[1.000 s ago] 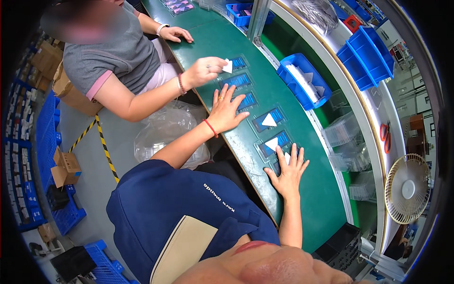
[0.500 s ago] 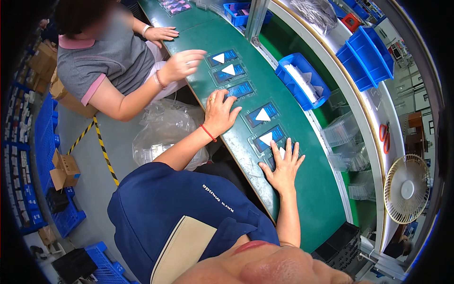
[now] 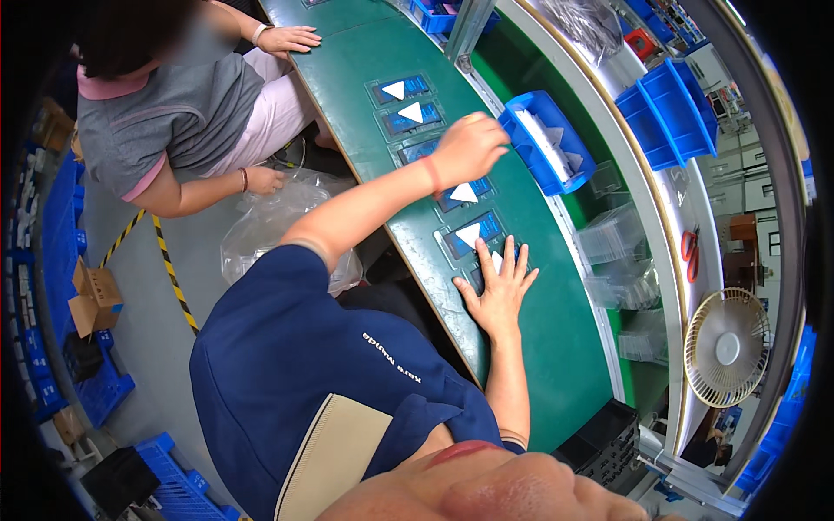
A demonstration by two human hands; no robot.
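My left hand (image 3: 470, 151) is raised over the green table, fingers curled together toward the blue bin (image 3: 539, 102) of white pieces; whether they hold anything is hidden. Beneath its wrist is a dark-blue phone-like panel (image 3: 412, 154), partly covered. My right hand (image 3: 499, 293) lies with fingers spread over the nearest panel, where a white triangle (image 3: 497, 261) shows between the fingers. Beside it, another panel (image 3: 488, 225) carries a white triangle, as does the panel (image 3: 480, 187) under my left forearm's side. Two more triangle-topped panels (image 3: 426, 110) lie farther off in clear plastic trays.
A co-worker (image 3: 204, 122) sits at the far left, one hand on the table edge, the other by a clear plastic bag (image 3: 239, 239). Right of the table are stacked clear trays (image 3: 612, 234), a shelf with red scissors (image 3: 691, 254), a fan (image 3: 727, 347) and black crates (image 3: 608, 447).
My left hand has lifted off the middle panel and moved right toward the blue bin. My right hand stays spread. The co-worker's raised hand has dropped beside the plastic bag.
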